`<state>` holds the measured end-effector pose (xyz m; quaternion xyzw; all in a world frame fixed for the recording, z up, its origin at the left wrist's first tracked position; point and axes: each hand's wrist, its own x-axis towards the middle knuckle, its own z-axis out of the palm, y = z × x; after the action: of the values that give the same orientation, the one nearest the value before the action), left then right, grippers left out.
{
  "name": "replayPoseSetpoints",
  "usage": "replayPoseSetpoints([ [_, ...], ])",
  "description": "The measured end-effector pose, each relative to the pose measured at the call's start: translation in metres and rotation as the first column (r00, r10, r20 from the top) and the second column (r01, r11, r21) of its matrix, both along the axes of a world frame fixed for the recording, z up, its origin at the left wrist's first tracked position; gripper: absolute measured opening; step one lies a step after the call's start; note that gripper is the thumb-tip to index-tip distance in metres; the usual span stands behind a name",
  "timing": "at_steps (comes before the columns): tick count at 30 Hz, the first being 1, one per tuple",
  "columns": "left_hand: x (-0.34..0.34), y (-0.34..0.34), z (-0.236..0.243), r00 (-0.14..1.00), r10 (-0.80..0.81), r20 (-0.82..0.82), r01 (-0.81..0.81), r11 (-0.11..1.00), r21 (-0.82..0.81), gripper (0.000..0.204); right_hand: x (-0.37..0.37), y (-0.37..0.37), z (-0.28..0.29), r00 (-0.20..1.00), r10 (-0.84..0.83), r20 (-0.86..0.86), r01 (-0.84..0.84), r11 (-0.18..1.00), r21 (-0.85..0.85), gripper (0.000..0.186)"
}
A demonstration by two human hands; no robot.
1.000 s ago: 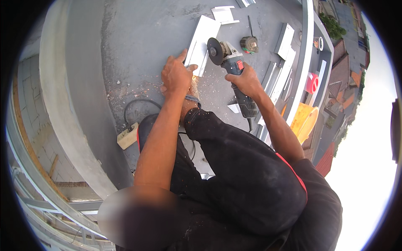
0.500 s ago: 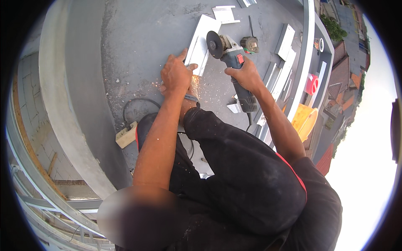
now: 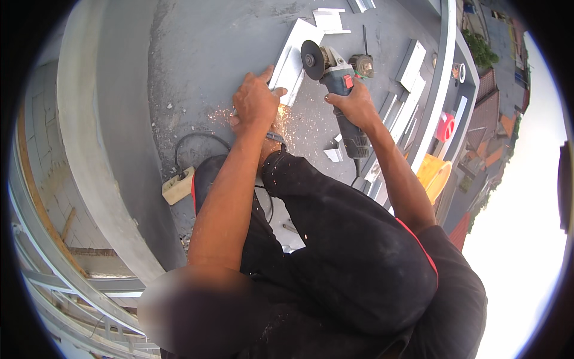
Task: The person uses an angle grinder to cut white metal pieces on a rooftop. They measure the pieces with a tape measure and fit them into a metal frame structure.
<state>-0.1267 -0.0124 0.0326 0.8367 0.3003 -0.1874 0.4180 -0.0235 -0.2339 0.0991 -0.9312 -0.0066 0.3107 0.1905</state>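
My right hand [image 3: 357,106] is wrapped round the body of a dark angle grinder [image 3: 351,131] with a red switch. Its black cutting disc [image 3: 311,60] meets the right side of a silvery metal channel [image 3: 301,40] on the floor. My left hand [image 3: 257,100] grips the channel's near end, index finger along one side and thumb on the other. Orange sparks [image 3: 284,118] spray from under that end toward my foot, which is mostly hidden behind the left hand and wrist. The exact contact of disc and metal is hard to make out.
A cream power strip [image 3: 179,186] with a black cable lies left of my legs. A second power tool [image 3: 361,64] rests beyond the grinder. Metal offcuts [image 3: 330,21] and long profiles [image 3: 411,70] lie around. A yellow container [image 3: 433,175] stands right, near the roof edge.
Sparks now spread further left, past my left hand. Grinder and channel appear slightly further right in view, along with the surroundings. Both hands keep their grips.
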Motion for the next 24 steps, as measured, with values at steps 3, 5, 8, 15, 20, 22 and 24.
replayPoseSetpoints([
  [3, 0.001, 0.000, 0.001, 1.000, -0.007, -0.011, 0.007, 1.000, 0.000, 0.070, 0.000, -0.005, -0.009, 1.000, 0.018, 0.017, -0.018, 1.000, 0.023, 0.039],
  [5, 0.002, 0.001, 0.003, 0.999, -0.010, -0.037, 0.009, 1.000, -0.029, 0.070, 0.002, -0.005, -0.008, 1.000, 0.007, 0.005, -0.007, 0.997, 0.076, 0.037],
  [8, -0.001, -0.003, 0.000, 1.000, -0.010, 0.012, 0.010, 0.999, 0.053, 0.070, 0.008, -0.001, -0.008, 0.999, 0.043, 0.025, -0.043, 0.999, 0.015, 0.039],
  [15, 0.001, -0.001, 0.000, 1.000, -0.013, -0.022, 0.013, 1.000, 0.001, 0.070, 0.009, 0.003, -0.007, 1.000, 0.022, 0.017, -0.022, 1.000, -0.004, 0.045],
  [20, 0.001, -0.001, 0.003, 1.000, -0.025, -0.013, 0.025, 0.999, 0.027, 0.071, 0.011, 0.001, -0.010, 0.997, 0.052, 0.063, -0.052, 0.999, -0.001, 0.047],
  [22, 0.001, -0.002, 0.005, 1.000, -0.025, -0.017, 0.026, 0.999, 0.032, 0.071, 0.013, 0.003, -0.009, 0.998, 0.038, 0.048, -0.037, 0.999, -0.008, 0.048],
  [24, 0.001, -0.001, 0.004, 0.999, -0.026, -0.018, 0.027, 0.999, 0.035, 0.071, 0.014, 0.011, -0.004, 0.998, 0.038, 0.041, -0.037, 0.999, -0.016, 0.048],
])
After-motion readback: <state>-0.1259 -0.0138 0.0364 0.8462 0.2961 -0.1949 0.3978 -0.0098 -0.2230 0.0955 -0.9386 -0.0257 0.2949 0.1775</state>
